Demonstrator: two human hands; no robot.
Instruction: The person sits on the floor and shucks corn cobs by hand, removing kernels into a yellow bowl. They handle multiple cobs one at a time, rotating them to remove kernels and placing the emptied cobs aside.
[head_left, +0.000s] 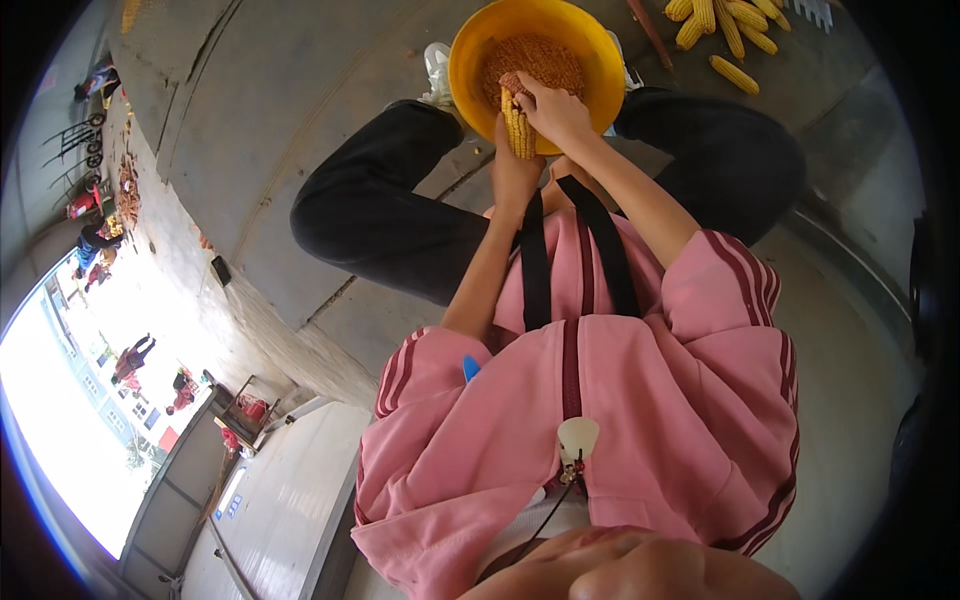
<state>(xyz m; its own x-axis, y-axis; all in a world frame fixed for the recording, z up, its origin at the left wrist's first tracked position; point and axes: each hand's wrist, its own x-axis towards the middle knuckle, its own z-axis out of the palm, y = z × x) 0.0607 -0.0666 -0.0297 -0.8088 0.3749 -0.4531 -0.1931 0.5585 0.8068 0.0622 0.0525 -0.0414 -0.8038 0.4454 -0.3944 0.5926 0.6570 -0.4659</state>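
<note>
My left hand (516, 176) grips the lower part of an ear of corn (519, 133) with yellow kernels. Over its upper end lies my right hand (559, 114), fingers curled around a reddish, bare cob part (516, 81). I cannot tell whether that bare part belongs to the same ear or is a separate cob. Both hands are at the near rim of a yellow plastic basin (609, 82), which stands between my feet. Loose orange-brown kernels (536, 56) cover the basin's bottom.
Several ears of corn (727, 22) lie on the concrete floor at the upper right, with one ear (734, 75) apart. A reddish stick (651, 34) is beside the basin. Hand trucks (75, 142) and several people are far left, near a bright doorway.
</note>
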